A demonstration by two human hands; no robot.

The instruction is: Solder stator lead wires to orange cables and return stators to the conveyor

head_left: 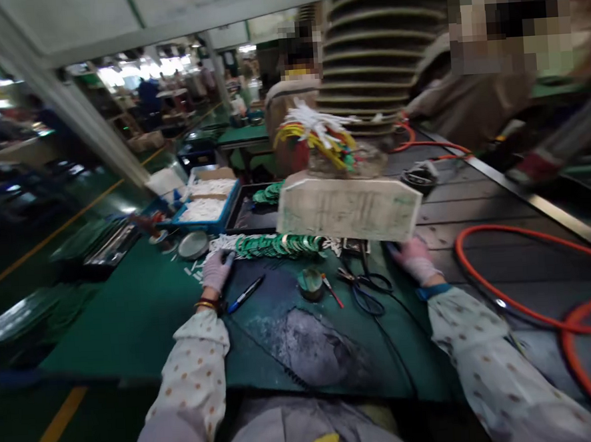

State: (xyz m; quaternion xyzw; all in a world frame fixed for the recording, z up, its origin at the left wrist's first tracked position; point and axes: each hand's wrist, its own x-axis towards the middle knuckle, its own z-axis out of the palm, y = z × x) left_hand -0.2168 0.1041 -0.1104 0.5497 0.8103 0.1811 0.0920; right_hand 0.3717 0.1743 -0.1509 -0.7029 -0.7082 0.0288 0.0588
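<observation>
My left hand, in a pale glove, is at the left end of a row of green parts, beside white strips. Its fingertips look dark and blurred, so their grip is unclear. On the right, my gloved right hand rests by the lower right corner of a whitish board. Something dark blue shows at its fingertips, too smeared to name. Between my hands lie a blue-black marker pen, a small round tin, a red-handled brush and dark-handled scissors.
Beyond the row stand a blue bin of white pieces and a black tray with green parts. A large ribbed duct hangs ahead. Orange hose loops over the slatted surface at right. Two co-workers sit across from me.
</observation>
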